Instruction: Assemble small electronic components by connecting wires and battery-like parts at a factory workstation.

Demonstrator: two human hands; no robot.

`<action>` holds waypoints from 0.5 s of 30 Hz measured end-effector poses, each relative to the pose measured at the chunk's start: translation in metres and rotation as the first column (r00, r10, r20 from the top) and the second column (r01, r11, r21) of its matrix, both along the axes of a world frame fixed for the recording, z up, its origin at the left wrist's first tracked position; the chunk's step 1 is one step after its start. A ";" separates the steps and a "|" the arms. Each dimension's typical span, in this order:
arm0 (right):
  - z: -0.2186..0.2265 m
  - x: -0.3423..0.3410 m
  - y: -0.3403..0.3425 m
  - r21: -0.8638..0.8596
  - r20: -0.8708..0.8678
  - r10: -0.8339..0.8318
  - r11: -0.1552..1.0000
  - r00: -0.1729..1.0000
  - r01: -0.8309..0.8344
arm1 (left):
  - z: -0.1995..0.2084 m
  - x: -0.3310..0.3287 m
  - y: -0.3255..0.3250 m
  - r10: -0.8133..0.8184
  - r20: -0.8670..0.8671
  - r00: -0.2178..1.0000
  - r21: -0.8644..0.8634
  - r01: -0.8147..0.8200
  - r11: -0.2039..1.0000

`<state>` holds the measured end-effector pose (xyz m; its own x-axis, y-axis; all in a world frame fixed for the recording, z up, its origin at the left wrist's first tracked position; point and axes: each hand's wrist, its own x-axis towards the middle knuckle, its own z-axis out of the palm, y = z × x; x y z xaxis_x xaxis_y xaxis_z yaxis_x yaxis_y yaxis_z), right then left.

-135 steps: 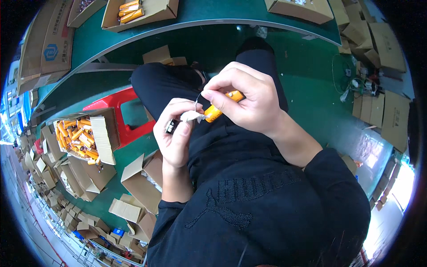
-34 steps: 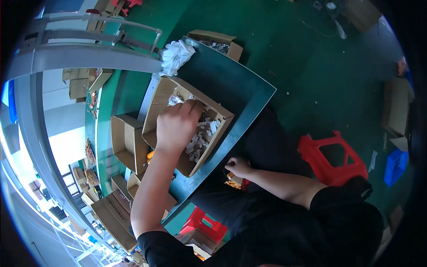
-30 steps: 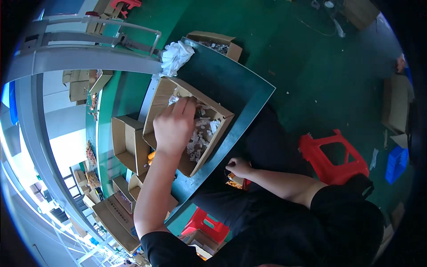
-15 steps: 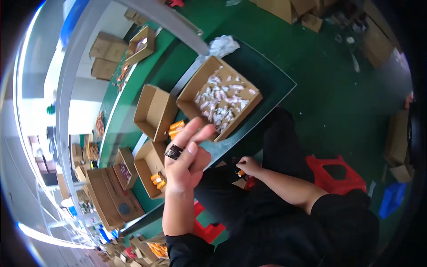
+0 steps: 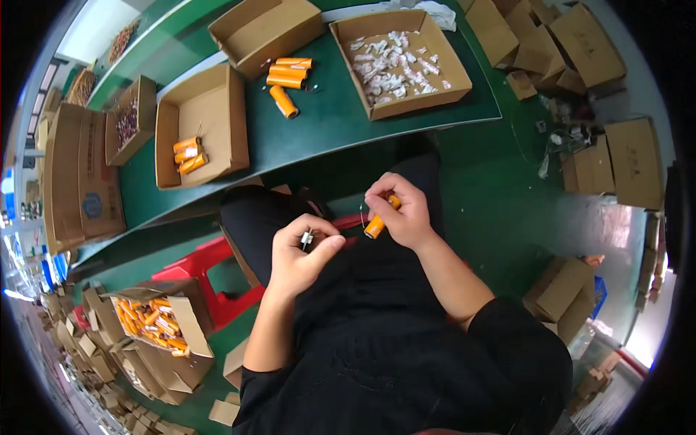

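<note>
Over my lap, my right hand (image 5: 404,215) pinches an orange cylindrical battery (image 5: 375,227) with a thin wire lead beside it. Opposite it, a short gap away, my left hand (image 5: 304,254) is curled around a small silver-and-black piece (image 5: 307,238), whose exact kind I cannot make out. Thumb and forefinger of that hand come close together at the tips. On the green bench ahead lie several more orange batteries (image 5: 288,75), and one battery (image 5: 283,102) rests apart from them.
A shallow cardboard box (image 5: 420,107) holds white scraps. Left of it sit a bare-bottomed box (image 5: 268,32), a box (image 5: 237,123) with orange batteries and a narrow box (image 5: 147,109) of small dark parts. A carton (image 5: 196,319) full of orange batteries stands beside a red stool (image 5: 217,275).
My left hand has come down from in front of the bench boxes to my lap, near the right hand. The view has turned; the right hand still holds the orange battery.
</note>
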<state>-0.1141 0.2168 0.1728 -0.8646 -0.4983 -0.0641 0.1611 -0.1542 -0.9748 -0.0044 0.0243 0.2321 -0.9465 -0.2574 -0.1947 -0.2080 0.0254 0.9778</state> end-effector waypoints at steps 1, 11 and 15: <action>0.008 0.005 0.001 0.016 -0.076 -0.005 1.000 0.997 0.006 | 0.004 0.004 0.004 -0.008 -0.023 1.000 -0.006 0.008 1.000; 0.054 0.017 0.000 0.193 -0.651 0.196 0.977 0.733 -0.090 | 0.021 0.023 0.008 -0.065 -0.076 0.995 -0.057 0.060 0.997; 0.055 0.025 -0.002 0.202 -0.621 0.268 0.963 0.737 -0.180 | 0.018 0.030 0.003 -0.110 -0.019 0.994 -0.064 0.109 0.992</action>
<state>-0.0890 0.2146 0.2278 -0.5892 -0.7089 0.3877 -0.4892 -0.0688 -0.8694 0.0252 0.0272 0.2497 -0.9735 -0.1630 -0.1602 -0.1790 0.1083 0.9779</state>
